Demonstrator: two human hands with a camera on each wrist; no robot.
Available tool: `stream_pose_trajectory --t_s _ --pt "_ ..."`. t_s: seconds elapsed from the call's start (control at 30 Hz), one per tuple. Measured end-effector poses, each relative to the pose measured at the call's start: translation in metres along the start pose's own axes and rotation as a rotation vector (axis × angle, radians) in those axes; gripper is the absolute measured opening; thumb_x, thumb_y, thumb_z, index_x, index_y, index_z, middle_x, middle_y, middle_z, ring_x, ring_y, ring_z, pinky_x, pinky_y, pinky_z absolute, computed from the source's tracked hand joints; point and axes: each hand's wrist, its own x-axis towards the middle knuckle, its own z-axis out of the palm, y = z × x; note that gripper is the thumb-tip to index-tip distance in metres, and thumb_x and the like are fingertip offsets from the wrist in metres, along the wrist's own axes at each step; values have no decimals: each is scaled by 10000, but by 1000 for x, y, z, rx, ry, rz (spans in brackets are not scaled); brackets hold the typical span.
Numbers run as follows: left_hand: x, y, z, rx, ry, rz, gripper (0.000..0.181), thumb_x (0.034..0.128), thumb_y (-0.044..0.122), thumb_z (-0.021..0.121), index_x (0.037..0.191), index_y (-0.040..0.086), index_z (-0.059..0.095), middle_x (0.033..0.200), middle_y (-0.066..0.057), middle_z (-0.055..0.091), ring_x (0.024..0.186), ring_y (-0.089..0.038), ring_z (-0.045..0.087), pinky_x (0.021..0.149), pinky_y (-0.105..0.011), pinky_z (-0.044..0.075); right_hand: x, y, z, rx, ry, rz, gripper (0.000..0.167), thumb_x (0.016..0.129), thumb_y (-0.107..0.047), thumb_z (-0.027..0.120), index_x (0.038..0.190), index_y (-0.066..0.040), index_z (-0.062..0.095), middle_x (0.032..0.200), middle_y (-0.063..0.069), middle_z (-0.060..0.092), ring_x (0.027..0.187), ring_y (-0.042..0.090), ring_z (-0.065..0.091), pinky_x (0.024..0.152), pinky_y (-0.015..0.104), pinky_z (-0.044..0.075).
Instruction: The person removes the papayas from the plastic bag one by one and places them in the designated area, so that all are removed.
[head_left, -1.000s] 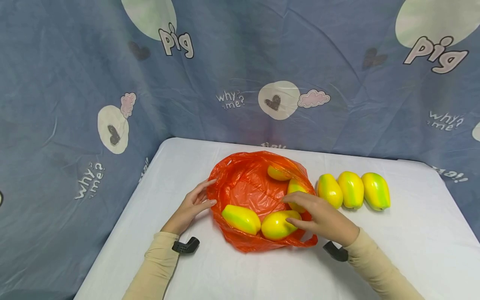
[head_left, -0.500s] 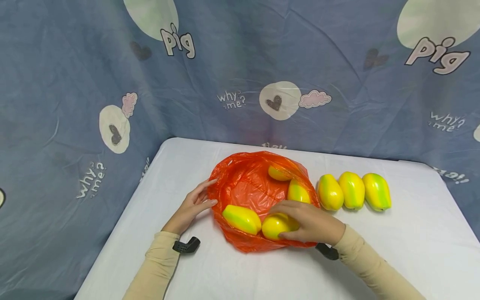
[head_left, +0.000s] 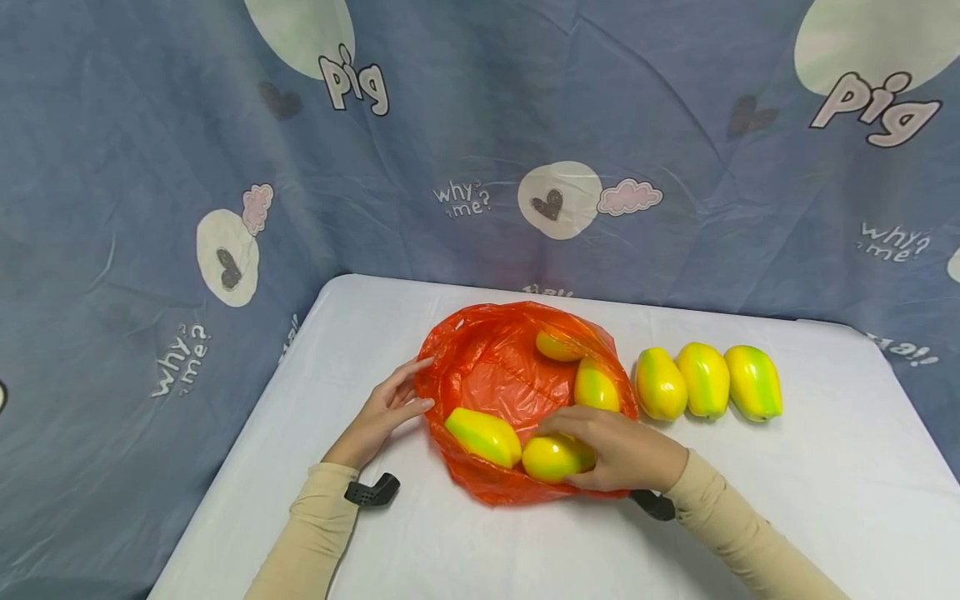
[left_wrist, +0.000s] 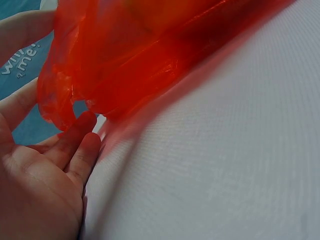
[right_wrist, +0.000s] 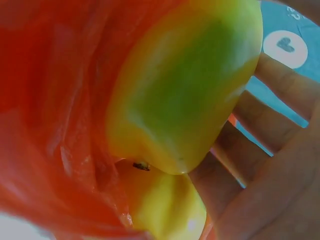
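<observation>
Shifts right hand (head_left: 622, 450) onto fruit (head_left: 552, 459) at bag's (head_left: 491, 385) near right, grips it; touches bag with loose left hand (head_left: 375, 419). Probably light, firm, slick; hold round middle.

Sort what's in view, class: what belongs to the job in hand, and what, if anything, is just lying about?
In the job:
red bag, left hand at its edge
fruit gripped by the right hand
three other fruits in the bag
probably three matching fruits beside it

Only surroundings:
patterned backdrop
white-covered table
black wrist devices, worn
</observation>
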Motion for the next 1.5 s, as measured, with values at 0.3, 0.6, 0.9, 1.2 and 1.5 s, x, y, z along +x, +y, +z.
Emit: stream_pose_trajectory --t_s 0.3,0.6,0.9,1.2,1.5 --pt "0 1 0 8 2 -4 608 973 185 712 1530 273 484 1695 40 277 1566 -252 318 1109 -112 413 -2 1 1 -5 -16 2 658 828 -155 813 1431 -268 574 1428 -80 620 1302 162 598 1085 434 542" --pt "-1 1 0 22 5 -4 599 975 197 713 1524 284 489 1696 48 277 1570 -242 309 1117 -107 397 -2 2 1 -15 20 -21 635 827 -169 813 1416 -252 592 1413 -87 628 1304 160 601 1087 427 538" --pt "0 1 0 19 7 -9 599 975 197 714 1524 286 490 1694 55 277 1575 -236 297 1121 -108 391 -4 3 -3 -30 60 -42 640 807 -203 840 1401 -252 606 1385 -105 643 1272 130 618 1061 398 556" --pt "-1 1 0 22 8 -8 595 979 193 707 1525 287 490 1698 50 270 1576 -240 297 1121 -108 389 -8 1 -11 -22 89 -13 616 834 -267 839 1402 -264 601 1386 -124 641 1267 114 624 1075 395 550" --pt "0 0 0 13 1 4 600 982 174 699 1533 264 480 1700 38 270 1572 -255 303 1114 -110 402 -14 2 -20 6 149 13 656 821 -266 860 1419 -273 592 1414 -114 630 1297 131 615 1080 416 546"
